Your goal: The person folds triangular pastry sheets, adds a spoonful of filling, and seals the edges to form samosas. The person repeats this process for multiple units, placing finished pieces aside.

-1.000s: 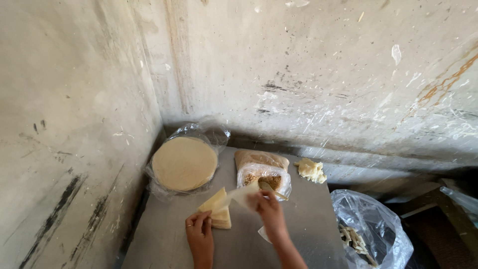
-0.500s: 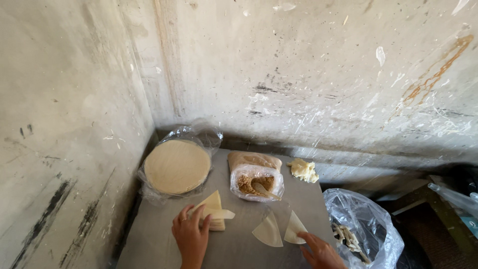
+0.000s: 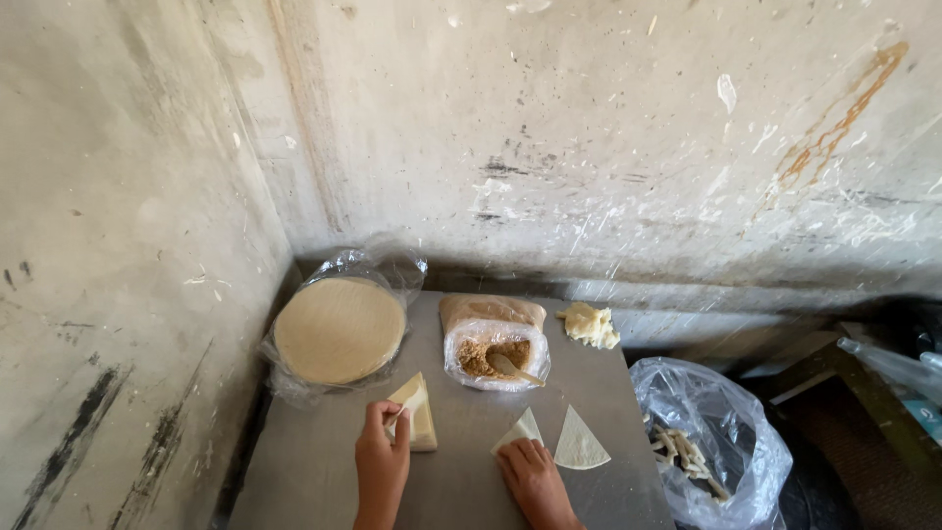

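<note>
My left hand (image 3: 381,461) rests on a small stack of pale triangular dough pieces (image 3: 422,417), its fingertips pinching the top one. My right hand (image 3: 535,481) presses on a folded dough triangle (image 3: 520,431) on the grey table (image 3: 314,471). A flat dough triangle (image 3: 579,447) lies just to its right. Behind them stands an open plastic bag of brown crumbly filling (image 3: 491,353) with a wooden spoon (image 3: 512,367) in it.
A round stack of dough sheets in a plastic bag (image 3: 339,329) sits at the table's back left corner. A lump of pale dough (image 3: 590,325) lies at the back right. A clear bag with rolled pieces (image 3: 702,447) hangs beside the table's right edge. Bare concrete walls close in behind and left.
My right hand left the filling bag, moved down to the table's front and now presses a folded triangle. Two triangles now lie on the table. My left hand stayed on the stack.
</note>
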